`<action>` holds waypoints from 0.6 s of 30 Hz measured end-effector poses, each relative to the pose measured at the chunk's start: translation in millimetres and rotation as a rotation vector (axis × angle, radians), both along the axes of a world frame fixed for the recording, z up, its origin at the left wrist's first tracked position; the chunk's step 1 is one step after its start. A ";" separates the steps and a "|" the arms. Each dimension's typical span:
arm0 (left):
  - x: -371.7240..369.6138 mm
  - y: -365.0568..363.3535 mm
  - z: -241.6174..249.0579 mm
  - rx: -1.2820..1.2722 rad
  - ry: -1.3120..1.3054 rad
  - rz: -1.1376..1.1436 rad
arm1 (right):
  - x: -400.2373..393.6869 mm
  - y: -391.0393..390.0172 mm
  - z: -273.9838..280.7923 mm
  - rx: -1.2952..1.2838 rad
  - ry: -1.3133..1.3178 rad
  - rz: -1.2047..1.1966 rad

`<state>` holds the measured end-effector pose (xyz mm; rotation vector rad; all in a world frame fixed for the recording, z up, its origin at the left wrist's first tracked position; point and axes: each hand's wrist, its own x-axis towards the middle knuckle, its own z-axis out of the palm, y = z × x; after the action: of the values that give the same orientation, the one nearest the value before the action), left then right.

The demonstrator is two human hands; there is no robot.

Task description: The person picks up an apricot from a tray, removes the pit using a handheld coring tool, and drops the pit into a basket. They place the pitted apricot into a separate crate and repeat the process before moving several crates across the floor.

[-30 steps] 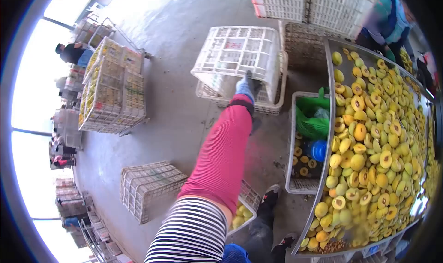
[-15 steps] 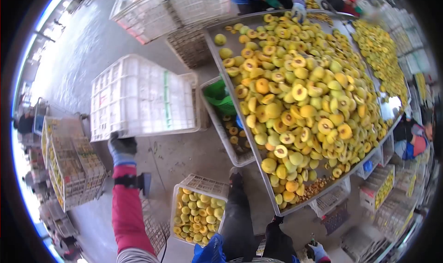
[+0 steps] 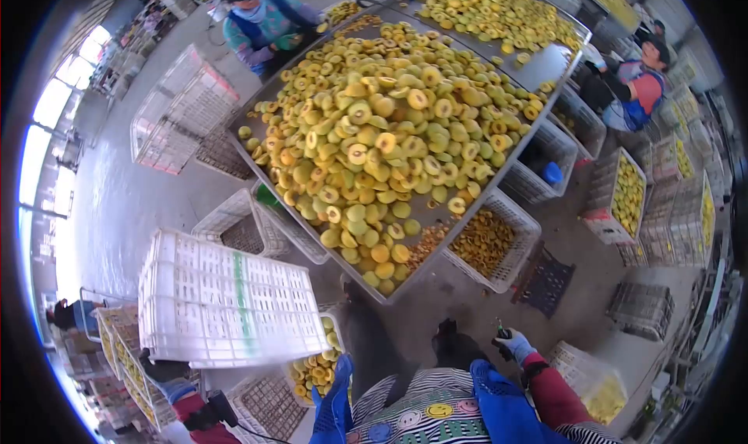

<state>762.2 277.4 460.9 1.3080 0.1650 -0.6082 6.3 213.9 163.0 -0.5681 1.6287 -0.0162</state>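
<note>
My left hand (image 3: 165, 367), in a dark-palmed glove, grips the lower left edge of a white plastic crate (image 3: 234, 300) with a green stripe, held tilted at the left. Beneath and behind that crate, a crate of yellow fruit (image 3: 318, 370) is partly hidden. My right hand (image 3: 512, 344), in a light glove, is closed around a small dark tool (image 3: 501, 332) with a thin tip, low at the right. In front is a metal table (image 3: 425, 276) heaped with halved yellow fruit (image 3: 374, 140).
A co-worker (image 3: 269, 19) stands at the table's far left; another person (image 3: 635, 85) is at the right. A crate of fruit pieces (image 3: 523, 219) and a dark stool (image 3: 545, 282) stand right of the table. An empty-looking crate (image 3: 269, 403) lies near my left leg.
The view has turned right and moved closer to the table. The striped crate has come nearer my body with my left hand. More of my right arm and its tool now shows.
</note>
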 end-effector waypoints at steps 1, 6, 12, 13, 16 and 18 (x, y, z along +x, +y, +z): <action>-16.7 6.7 -7.2 0.012 0.025 -0.023 | -21.7 -3.7 5.4 -0.009 0.038 0.048; -110.1 38.6 -39.8 0.013 0.097 0.179 | -157.3 24.2 -33.1 -0.145 0.243 0.169; -133.8 119.7 -150.3 0.168 0.422 0.227 | -213.8 -8.9 -32.5 -0.144 0.384 0.490; -130.4 137.0 -185.3 0.185 0.435 0.260 | -209.2 -28.6 -18.5 -0.138 0.388 0.484; -217.1 87.7 -147.7 0.344 0.387 0.451 | -201.3 -78.3 12.9 -0.143 0.387 0.566; -236.9 77.8 -135.7 0.352 0.463 0.594 | -205.5 -106.9 9.0 -0.241 0.333 0.551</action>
<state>525.3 355.2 325.2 1.3445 1.0404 -0.3645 -199.3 107.0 172.0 -1.2441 1.7490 0.3063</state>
